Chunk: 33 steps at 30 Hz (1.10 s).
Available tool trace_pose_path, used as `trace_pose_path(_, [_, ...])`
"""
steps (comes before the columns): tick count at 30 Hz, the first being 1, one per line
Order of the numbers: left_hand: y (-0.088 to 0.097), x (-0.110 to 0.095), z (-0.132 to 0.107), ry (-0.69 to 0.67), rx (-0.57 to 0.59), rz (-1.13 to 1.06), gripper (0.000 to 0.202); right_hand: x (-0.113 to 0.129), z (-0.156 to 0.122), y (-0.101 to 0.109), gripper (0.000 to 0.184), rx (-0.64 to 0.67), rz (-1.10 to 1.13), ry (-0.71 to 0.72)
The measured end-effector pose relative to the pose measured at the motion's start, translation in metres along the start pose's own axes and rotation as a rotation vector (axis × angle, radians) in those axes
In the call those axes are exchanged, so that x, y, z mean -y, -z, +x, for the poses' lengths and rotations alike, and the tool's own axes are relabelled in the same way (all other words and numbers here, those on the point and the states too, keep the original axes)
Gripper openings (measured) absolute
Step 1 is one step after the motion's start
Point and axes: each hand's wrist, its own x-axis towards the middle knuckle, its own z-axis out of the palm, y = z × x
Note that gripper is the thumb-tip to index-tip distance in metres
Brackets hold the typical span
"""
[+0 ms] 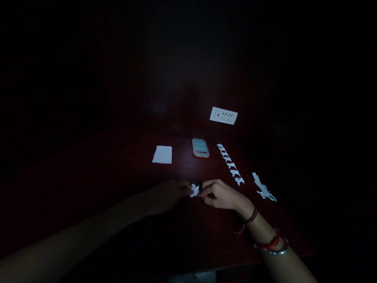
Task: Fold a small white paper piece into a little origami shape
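Observation:
Between my two hands, low over the dark red table, is a small piece of folded white paper (194, 191). My left hand (173, 193) pinches its left side, with a ring on one finger. The fingertips of my right hand (217, 193) are closed at the paper's right edge. Off to the right of my right hand runs a slanting row of folded paper pieces (231, 165). Farther right lies a loose heap of white paper strips (264, 189). Fine folds in the held paper are too small and dim to make out.
A square stack of white paper (162, 154) lies left of a phone (200, 148) at the back of the table (132, 165). A wall socket plate (224, 115) is behind them. The surroundings are very dark. Something pale shows below the table's front edge.

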Motion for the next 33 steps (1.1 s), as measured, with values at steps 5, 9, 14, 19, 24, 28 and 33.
trace_pose_path(5, [0.003,-0.003,0.0,0.009,0.031,0.023,0.045,-0.002,0.0,-0.002,0.025,-0.062,-0.018,-0.028])
trace_pose_path(9, [0.003,-0.002,0.003,0.002,0.031,0.006,0.042,0.002,0.002,-0.003,0.023,-0.028,-0.062,-0.003])
trace_pose_path(14, [0.005,-0.004,0.005,0.019,0.043,0.027,0.041,0.007,0.003,0.001,0.02,-0.011,-0.128,-0.008])
trace_pose_path(19, [0.012,-0.011,0.006,0.041,0.077,0.08,0.045,0.009,0.003,0.007,0.018,0.034,-0.161,0.002])
trace_pose_path(24, [0.015,-0.012,0.005,0.062,0.087,0.104,0.048,0.009,0.002,0.007,0.018,0.032,-0.145,0.015])
trace_pose_path(28, [0.013,-0.009,0.003,0.051,0.064,0.111,0.048,0.008,0.001,0.007,0.017,0.024,-0.144,0.025])
trace_pose_path(33, [0.01,-0.01,-0.001,0.057,0.077,0.102,0.048,0.004,-0.002,0.006,0.016,-0.013,-0.142,-0.022])
